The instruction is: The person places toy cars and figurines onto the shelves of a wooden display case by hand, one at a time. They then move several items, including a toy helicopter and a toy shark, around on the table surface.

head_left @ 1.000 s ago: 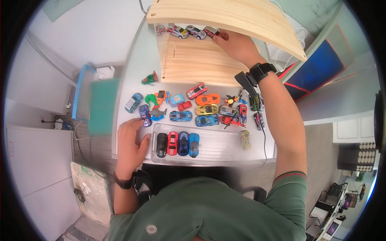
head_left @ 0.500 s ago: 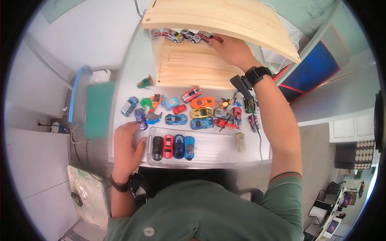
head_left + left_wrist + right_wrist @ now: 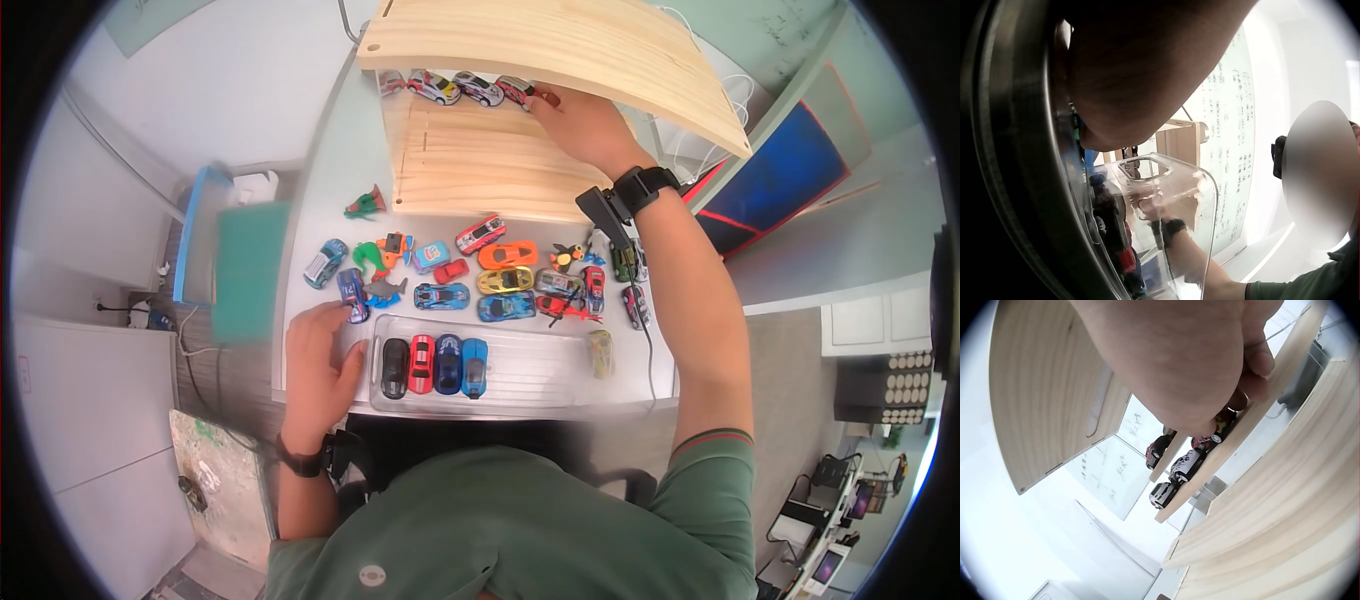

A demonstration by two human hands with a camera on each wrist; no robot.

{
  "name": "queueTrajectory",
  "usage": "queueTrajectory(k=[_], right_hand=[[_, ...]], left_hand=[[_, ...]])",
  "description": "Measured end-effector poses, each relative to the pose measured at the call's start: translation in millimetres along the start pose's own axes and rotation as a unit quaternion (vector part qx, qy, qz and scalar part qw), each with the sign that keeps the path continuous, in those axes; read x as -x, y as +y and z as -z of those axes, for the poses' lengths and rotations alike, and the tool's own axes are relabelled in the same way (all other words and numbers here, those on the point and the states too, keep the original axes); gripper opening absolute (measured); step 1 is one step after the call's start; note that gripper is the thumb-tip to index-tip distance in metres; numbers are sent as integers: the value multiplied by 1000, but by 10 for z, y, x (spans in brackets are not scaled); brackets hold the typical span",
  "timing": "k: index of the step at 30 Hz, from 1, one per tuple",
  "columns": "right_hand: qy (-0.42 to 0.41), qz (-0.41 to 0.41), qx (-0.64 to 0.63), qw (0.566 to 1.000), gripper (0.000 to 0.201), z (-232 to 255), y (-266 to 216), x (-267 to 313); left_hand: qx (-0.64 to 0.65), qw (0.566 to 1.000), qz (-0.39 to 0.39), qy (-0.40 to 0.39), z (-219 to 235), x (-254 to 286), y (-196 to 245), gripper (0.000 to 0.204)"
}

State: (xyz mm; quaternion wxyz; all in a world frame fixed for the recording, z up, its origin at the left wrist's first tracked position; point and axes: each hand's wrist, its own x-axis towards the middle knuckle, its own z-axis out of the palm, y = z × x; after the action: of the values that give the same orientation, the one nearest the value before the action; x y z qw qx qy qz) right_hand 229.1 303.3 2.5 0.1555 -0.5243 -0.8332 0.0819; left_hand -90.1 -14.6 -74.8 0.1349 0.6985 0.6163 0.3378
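Observation:
Inside the wooden shelf unit, my right hand pinches the rear end of a red-and-white toy car, last in a row beside a white car and a white-and-yellow one. The right wrist view shows that hand over the narrow board, partly hiding the car. My left hand rests relaxed left of the clear tray, fingertips by a blue car. The left wrist view has the hand dark above the tray.
Four cars, black, red, dark blue and light blue, stand side by side in the tray. Between tray and shelf unit lie several loose cars and small figures, including an orange car and a grey shark. A cable crosses the table's right side.
The head view has shifted slightly. Both hands keep nearly the same places, the right on the red-and-white car and the left beside the tray.

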Motion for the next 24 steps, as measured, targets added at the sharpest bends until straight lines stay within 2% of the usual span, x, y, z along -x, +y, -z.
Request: queueTrajectory(k=[19,24], right_hand=[[2,8,-17,1000,42,-4,35,6],[-18,-20,-29,999,44,42,-17,24]], left_hand=[[-3,1000,-3,3,8,-12,22,52],[-1,1000,-3,3,4,-14,21,52]])
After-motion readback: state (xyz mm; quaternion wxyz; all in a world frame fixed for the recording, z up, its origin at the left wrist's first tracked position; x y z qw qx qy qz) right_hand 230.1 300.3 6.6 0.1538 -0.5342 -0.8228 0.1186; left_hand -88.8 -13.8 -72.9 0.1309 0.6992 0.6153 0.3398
